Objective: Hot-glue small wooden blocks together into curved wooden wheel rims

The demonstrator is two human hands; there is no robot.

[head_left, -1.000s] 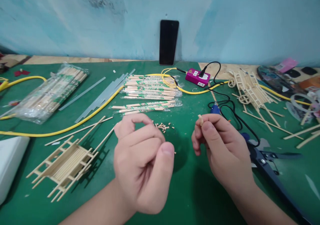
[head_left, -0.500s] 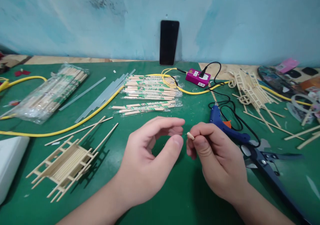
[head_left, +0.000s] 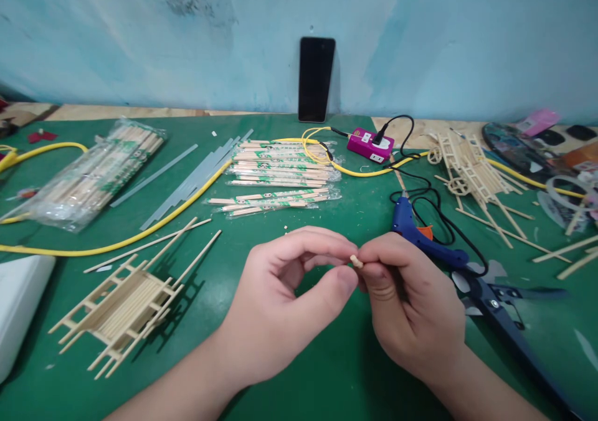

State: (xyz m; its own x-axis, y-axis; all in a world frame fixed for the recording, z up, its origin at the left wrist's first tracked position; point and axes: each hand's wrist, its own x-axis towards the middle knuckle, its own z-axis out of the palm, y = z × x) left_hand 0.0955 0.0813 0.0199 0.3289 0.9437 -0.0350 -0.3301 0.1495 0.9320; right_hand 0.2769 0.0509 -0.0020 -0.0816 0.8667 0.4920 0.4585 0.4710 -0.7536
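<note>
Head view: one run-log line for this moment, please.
right hand: pinches wood bit | left hand: fingertips at the bit | nearby: glue gun, shears, stick frame | surface: green mat

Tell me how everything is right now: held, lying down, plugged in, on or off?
wood bit: pinched between the fingertips of the left hand and the right hand.
glue gun: lying on the green mat, nobody touching it.
pink power strip: one black plug in it.
phone: upright against the wall, screen dark.
cutters: lying flat, handles spread.
wooden frame: lying flat.
</note>
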